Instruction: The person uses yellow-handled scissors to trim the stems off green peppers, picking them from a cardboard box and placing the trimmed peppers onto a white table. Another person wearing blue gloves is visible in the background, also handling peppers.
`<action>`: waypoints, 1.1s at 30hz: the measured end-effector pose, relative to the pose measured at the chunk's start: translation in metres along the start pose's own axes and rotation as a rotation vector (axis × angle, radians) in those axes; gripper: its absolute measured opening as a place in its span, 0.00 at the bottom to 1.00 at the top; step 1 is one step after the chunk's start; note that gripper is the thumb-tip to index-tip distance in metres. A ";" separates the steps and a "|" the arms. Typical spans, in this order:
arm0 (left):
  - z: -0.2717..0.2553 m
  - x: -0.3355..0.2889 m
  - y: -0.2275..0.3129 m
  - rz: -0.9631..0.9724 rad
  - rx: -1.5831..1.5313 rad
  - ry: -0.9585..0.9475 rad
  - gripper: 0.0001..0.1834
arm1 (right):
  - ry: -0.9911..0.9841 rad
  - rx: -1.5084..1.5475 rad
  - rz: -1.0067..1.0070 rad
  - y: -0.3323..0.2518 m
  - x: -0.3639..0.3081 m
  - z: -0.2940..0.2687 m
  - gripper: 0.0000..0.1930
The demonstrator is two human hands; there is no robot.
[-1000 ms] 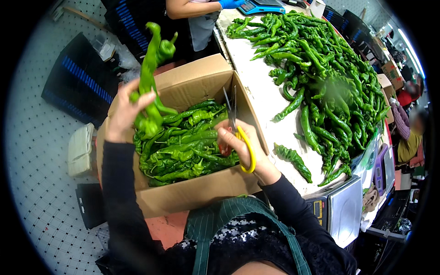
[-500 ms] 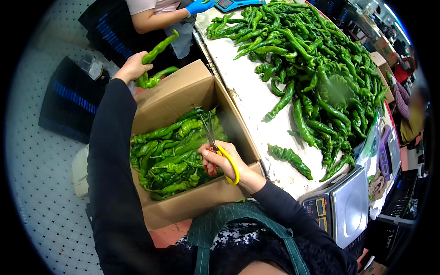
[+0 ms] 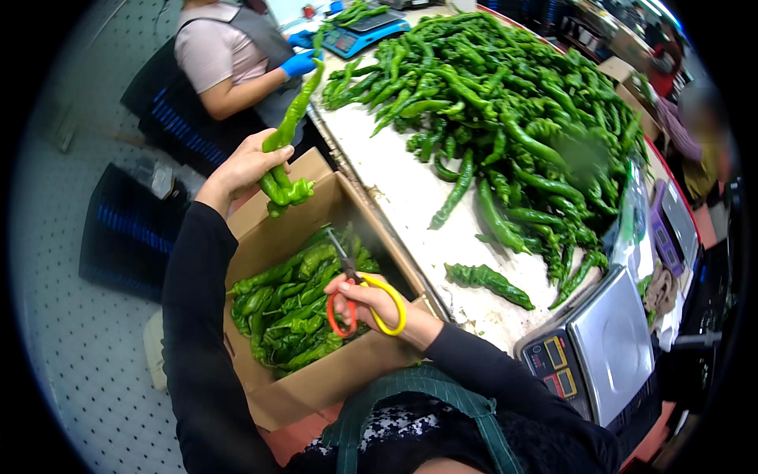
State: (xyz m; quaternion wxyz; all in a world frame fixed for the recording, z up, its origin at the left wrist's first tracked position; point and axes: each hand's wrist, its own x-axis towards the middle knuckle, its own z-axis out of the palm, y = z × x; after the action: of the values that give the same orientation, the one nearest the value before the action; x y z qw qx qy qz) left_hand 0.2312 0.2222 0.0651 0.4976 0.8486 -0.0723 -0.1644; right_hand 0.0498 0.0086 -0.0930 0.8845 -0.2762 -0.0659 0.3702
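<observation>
Long green peppers [image 3: 286,130] are gripped in my left hand [image 3: 246,164], which is raised above the far left side of an open cardboard box [image 3: 347,359]. One pepper points up and away, while stem ends hang below my fingers. My right hand [image 3: 367,304] holds scissors [image 3: 387,310] with one yellow and one red handle loop. Their blades look closed and point away, over the box. Inside it, several rows of green peppers [image 3: 296,304] lie packed together. Nearest to my right hand on the table is a single wrinkled pepper [image 3: 489,284].
A large heap of green peppers [image 3: 505,118] covers much of the white table [image 3: 395,174]. A silver-topped scale [image 3: 604,347] stands at the near right, a blue scale [image 3: 363,35] at the far end. A person in blue gloves [image 3: 300,62] works there. Black crates [image 3: 126,229] stand on the left.
My left hand has moved right and nearer with the peppers. My right hand with the scissors has shifted slightly nearer and left. The head view has shifted, showing more of the other person.
</observation>
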 end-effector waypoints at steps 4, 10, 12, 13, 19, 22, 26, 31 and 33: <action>0.052 0.055 0.023 -0.221 -0.239 0.067 0.13 | 0.023 0.241 0.067 0.001 0.011 -0.011 0.13; 0.165 0.190 0.053 -0.195 -0.521 -0.079 0.19 | 0.096 0.201 0.076 0.007 0.015 -0.012 0.12; 0.212 0.210 0.092 0.007 -0.593 -0.087 0.19 | 0.170 0.176 0.090 -0.002 0.007 -0.007 0.12; 0.207 0.237 0.093 0.117 -0.742 -0.197 0.21 | 0.170 0.211 0.096 0.007 0.011 -0.005 0.11; 0.181 0.174 0.167 0.383 -0.549 -0.286 0.18 | 0.022 0.311 0.061 0.005 0.006 -0.012 0.13; 0.124 0.146 0.137 0.459 -0.315 -0.207 0.18 | -0.145 0.316 0.033 0.001 -0.002 -0.019 0.17; 0.075 0.033 0.045 0.226 -0.156 -0.138 0.20 | -0.048 0.371 -0.011 -0.014 -0.012 -0.016 0.18; 0.038 -0.102 -0.109 -0.101 -0.109 -0.112 0.21 | -0.059 0.100 -0.127 -0.031 -0.027 -0.006 0.23; 0.043 -0.137 -0.167 -0.178 0.061 -0.188 0.26 | -0.027 0.107 -0.156 -0.037 -0.027 -0.011 0.24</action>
State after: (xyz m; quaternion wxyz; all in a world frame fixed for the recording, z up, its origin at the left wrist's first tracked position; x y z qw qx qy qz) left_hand 0.0813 0.3089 -0.0713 0.4460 0.8473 -0.0481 -0.2846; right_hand 0.0564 -0.0362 -0.0795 0.9231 -0.2175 -0.0792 0.3071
